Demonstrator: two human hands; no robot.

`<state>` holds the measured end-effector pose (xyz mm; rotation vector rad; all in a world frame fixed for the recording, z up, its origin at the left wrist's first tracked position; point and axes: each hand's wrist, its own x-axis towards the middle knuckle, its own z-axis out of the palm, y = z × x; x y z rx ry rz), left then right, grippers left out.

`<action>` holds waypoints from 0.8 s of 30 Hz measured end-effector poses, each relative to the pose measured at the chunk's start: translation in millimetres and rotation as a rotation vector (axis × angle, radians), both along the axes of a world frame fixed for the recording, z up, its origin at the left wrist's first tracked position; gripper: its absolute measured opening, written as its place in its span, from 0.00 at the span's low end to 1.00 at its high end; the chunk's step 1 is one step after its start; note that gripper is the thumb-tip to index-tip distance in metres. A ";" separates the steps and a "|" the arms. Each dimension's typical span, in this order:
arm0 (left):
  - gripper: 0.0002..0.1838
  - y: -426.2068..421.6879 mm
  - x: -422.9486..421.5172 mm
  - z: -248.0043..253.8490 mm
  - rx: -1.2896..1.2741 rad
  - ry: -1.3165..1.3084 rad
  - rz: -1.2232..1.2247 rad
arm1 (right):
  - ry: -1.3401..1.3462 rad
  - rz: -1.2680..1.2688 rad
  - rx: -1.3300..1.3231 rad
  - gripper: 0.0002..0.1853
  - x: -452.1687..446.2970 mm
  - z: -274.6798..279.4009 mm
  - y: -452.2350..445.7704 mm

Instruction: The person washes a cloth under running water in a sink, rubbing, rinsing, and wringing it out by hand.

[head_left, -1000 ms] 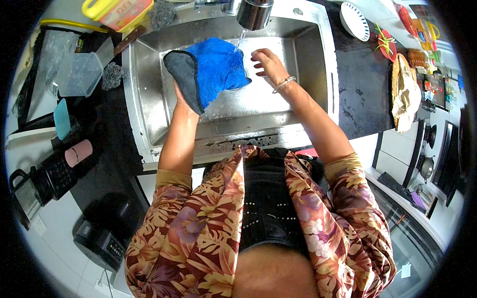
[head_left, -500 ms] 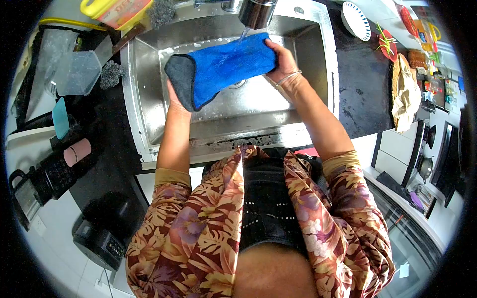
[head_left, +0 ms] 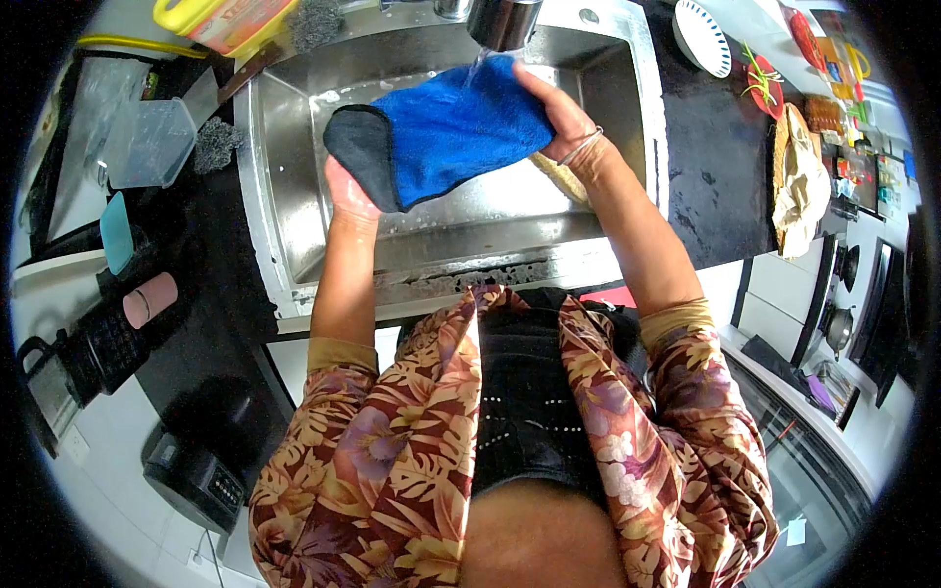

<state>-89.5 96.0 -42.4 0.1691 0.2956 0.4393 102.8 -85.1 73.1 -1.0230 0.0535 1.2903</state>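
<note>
A blue cloth [head_left: 461,127] with a dark grey end and black edging is stretched over the steel sink [head_left: 431,240]. Water from the faucet [head_left: 504,22] runs onto its upper edge. My left hand [head_left: 348,191] grips the grey end from below, its fingers mostly hidden under the cloth. At the right end my right hand [head_left: 561,113] holds the blue part, thumb along the top edge, other fingers behind it. A yellowish strip [head_left: 562,180] shows below my right hand, beside the wrist.
Left of the sink are a yellow tub [head_left: 230,22], a scouring pad [head_left: 217,145], a clear plastic container [head_left: 152,144] and a pink cup [head_left: 150,301]. On the right stand a striped white bowl [head_left: 702,39] and a red dish [head_left: 763,82].
My right hand, free and apart from the cloth a second ago, took hold of its right end and stretched it out. The cloth has since bulged wider, and the yellowish strip has come into view.
</note>
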 end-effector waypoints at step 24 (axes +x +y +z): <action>0.42 -54.3 48.8 20.3 0.515 0.568 -0.266 | -0.081 -0.039 0.165 0.23 -24.5 27.1 24.0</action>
